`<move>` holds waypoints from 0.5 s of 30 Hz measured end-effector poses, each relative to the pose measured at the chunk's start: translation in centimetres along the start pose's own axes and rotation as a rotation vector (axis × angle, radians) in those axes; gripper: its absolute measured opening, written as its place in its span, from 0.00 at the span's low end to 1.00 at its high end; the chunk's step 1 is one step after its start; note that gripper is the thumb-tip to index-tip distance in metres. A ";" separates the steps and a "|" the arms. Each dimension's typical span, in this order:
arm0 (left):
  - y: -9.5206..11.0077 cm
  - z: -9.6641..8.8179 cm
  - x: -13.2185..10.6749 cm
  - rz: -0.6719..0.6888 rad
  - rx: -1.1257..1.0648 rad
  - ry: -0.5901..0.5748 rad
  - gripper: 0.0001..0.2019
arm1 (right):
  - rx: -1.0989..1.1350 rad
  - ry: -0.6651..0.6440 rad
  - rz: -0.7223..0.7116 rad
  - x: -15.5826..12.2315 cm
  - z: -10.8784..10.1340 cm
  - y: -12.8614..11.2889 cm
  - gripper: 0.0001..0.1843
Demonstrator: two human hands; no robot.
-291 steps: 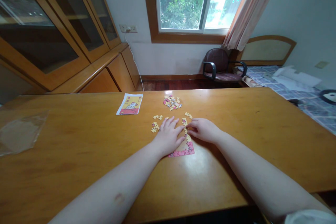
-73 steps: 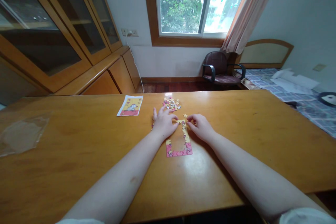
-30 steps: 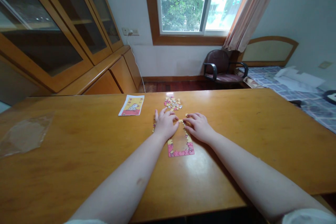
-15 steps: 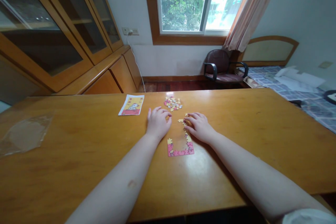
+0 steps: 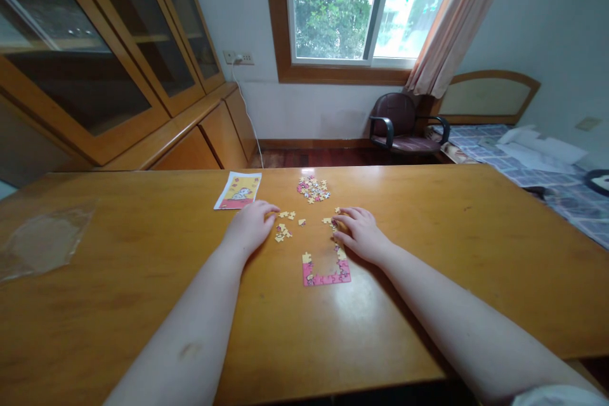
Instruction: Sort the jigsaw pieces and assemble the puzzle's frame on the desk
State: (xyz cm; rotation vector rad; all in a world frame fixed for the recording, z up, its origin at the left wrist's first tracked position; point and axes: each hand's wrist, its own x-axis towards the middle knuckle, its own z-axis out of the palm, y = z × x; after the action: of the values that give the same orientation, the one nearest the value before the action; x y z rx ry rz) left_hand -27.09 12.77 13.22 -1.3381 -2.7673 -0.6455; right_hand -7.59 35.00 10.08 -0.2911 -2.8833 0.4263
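Observation:
My left hand (image 5: 252,225) lies low over the table, fingers loosely stretched to the right and holding nothing visible. Just beyond its fingertips are several loose yellow puzzle pieces (image 5: 283,233), and a single yellow piece (image 5: 301,222) lies farther right. My right hand (image 5: 360,233) rests at the right side of the partly joined puzzle (image 5: 328,280), thumb and fingers apart. Its fingertips touch or cover pieces in the right column. The joined part has a pink bottom row and short yellow-topped sides. Above it sits a heap of mixed puzzle pieces (image 5: 313,189).
A picture card (image 5: 239,190) with a white animal on yellow and pink lies left of the heap. A clear plastic bag (image 5: 45,241) is at the table's far left. Behind the wooden table (image 5: 166,222) stand an office chair (image 5: 402,120) and a glass-door cabinet (image 5: 143,32).
My left hand has moved left, uncovering the loose yellow pieces it hid before. My right hand stays at the puzzle's right side.

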 end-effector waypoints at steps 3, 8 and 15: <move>-0.3 1.2 0.1 0.085 -0.011 -0.080 0.16 | 0.012 0.013 0.001 0.0 0.2 0.2 0.22; -0.2 1.1 -0.1 0.055 -0.009 -0.128 0.18 | 0.026 0.023 -0.004 -0.1 0.5 0.2 0.22; -0.3 1.5 0.3 0.018 0.031 -0.103 0.19 | 0.037 0.019 -0.009 0.0 0.2 -0.1 0.21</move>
State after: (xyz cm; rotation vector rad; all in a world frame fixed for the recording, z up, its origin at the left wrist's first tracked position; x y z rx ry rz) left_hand -27.24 13.42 11.79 -1.4276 -2.8277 -0.5462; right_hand -7.61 34.85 9.90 -0.2742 -2.8535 0.4725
